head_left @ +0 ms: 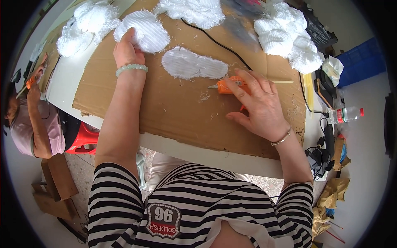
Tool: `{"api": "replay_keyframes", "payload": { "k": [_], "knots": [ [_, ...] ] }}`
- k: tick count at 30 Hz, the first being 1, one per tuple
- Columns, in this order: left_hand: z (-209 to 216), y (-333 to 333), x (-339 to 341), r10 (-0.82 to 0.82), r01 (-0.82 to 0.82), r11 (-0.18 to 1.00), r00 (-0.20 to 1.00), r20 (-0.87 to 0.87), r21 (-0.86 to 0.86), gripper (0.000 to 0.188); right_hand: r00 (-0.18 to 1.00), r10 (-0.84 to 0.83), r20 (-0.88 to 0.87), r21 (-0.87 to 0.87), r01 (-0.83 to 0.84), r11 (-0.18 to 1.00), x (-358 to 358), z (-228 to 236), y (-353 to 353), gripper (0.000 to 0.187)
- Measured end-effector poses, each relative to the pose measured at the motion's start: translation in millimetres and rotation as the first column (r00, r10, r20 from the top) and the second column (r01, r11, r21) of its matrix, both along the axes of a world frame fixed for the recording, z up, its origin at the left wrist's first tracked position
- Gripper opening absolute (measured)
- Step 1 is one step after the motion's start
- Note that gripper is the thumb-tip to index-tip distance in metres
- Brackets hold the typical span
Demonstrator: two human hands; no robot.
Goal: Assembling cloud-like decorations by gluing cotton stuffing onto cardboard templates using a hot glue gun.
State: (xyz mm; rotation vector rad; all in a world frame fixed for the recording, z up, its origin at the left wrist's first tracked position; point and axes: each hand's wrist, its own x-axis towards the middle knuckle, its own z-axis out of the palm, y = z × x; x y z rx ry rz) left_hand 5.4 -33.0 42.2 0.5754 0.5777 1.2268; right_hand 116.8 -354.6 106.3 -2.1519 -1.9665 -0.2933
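Observation:
My left hand (128, 51), with a pale green bead bracelet at the wrist, pinches the near edge of a white ribbed fabric piece (145, 32) with frayed edges. To its right, a white sole-shaped piece (192, 63) of similar fabric lies flat on the brown cardboard (186, 111). My right hand (262, 105) is over an orange glue gun (225, 86), fingers spread and thumb apart, partly hiding it. The glue gun's metal nozzle points left. A pale glue stick (283, 82) sticks out to the right, past my fingers.
White fabric piles (285, 35) stand at the far right, far middle and far left. A black cord (219, 43) crosses the cardboard. A plastic bottle (347, 115) and a power strip (328, 140) are at the right edge. Another person (37, 124) sits at left by a red stool (84, 140).

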Motion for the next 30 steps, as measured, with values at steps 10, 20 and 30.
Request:
{"api": "replay_keyframes", "payload": {
  "k": [10, 20, 30],
  "knots": [
    [1.5, -2.2, -1.3, -0.002, 0.001, 1.0, 1.0, -0.027, -0.023, 0.031, 0.998, -0.032, 0.054, -0.011, 0.032, 0.999, -1.2, -17.9, 4.9, 0.065],
    [1.6, -2.5, -2.2, -0.006, 0.006, 1.0, 1.0, -0.031, 0.0, 0.03, 0.999, -0.024, 0.032, -0.004, 0.024, 1.0, -4.4, -20.0, 5.6, 0.067],
    [-5.0, 4.6, -0.2, -0.009, 0.01, 0.998, 1.0, -0.01, 0.054, 0.028, 0.973, 0.212, -0.089, 0.184, -0.193, 0.964, -1.4, -3.3, 1.8, 0.051]
  ]
}}
